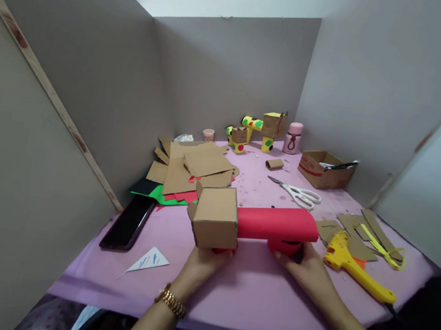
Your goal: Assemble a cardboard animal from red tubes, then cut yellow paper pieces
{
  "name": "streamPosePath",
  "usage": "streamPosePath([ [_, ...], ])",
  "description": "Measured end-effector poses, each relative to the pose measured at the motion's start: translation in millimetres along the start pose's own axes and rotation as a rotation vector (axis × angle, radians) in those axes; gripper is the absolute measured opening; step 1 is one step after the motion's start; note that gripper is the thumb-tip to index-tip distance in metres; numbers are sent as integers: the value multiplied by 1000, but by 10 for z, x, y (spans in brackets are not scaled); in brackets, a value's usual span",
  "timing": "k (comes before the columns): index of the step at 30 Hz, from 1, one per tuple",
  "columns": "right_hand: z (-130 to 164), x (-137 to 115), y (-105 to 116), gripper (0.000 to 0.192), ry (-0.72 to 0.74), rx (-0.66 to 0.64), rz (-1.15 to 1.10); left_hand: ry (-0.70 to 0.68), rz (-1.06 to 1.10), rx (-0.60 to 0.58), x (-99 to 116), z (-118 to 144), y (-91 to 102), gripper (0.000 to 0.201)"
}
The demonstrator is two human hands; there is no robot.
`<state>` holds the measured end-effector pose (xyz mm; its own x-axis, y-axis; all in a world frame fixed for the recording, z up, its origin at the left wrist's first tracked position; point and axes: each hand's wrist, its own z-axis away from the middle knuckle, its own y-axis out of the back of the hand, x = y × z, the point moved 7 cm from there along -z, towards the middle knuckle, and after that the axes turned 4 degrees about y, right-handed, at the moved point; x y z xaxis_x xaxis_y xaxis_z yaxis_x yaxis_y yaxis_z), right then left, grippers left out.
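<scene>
In front of me is a cardboard animal figure [277, 223], with a red paper tube for a body and a brown box [217, 218] for a head. My left hand [205, 267] grips it from below the box, around a red part mostly hidden by the box and fingers. At the other end, my right hand [307, 267] closes on a short red leg [285, 247] under the tube. The figure sits level, box to the left. Because the hands cover the legs' lower ends, I cannot tell whether they touch the table.
On the pink tablecloth [248, 299] lie cardboard sheets [198, 167], a black phone [128, 223], a paper triangle [150, 260], scissors [298, 194], a yellow glue gun [359, 270] and cardboard scraps [354, 238]. Behind stand yellow spotted figures [267, 143], a pink bottle [292, 139] and an open box [316, 170].
</scene>
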<state>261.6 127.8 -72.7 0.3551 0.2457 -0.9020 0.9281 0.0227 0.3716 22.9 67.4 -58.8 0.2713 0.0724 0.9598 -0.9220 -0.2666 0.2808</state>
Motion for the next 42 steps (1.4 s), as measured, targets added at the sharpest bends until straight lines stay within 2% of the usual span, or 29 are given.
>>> streamPosePath([
  [3, 67, 36, 50, 48, 17, 67, 16, -4, -34, -10, -33, 37, -1, 31],
  [5, 219, 78, 128, 55, -5, 176, 22, -10, -39, -19, -44, 52, -8, 28],
  [8, 529, 60, 163, 43, -16, 303, 20, -16, -39, -44, -34, 62, -28, 22],
  [9, 594, -7, 78, 36, 29, 239, 41, -18, -38, -51, -28, 65, -34, 21],
  [10, 630, -96, -92, 30, 92, 80, 85, -21, -37, -57, -23, 67, -40, 20],
  [12, 674, -302, -453, 38, 258, -191, 253, -31, -37, -62, -24, 70, -46, 22],
  [13, 666, -376, -611, 45, 311, -273, 370, -38, -39, -62, -32, 69, -47, 24],
  [16, 539, -514, -926, 57, 346, -340, 470, -64, -55, -58, -76, 57, -40, 30],
  [18, 467, -556, -1037, 57, 345, -342, 493, -78, -65, -52, -110, 42, -29, 35],
  [27, 479, -554, -1080, 53, 323, -366, 569, -77, -72, -47, -202, -5, -38, 38],
  [42, 432, -623, -1036, 49, 318, -365, 546, -45, -125, -15, -149, -38, 0, 34],
])
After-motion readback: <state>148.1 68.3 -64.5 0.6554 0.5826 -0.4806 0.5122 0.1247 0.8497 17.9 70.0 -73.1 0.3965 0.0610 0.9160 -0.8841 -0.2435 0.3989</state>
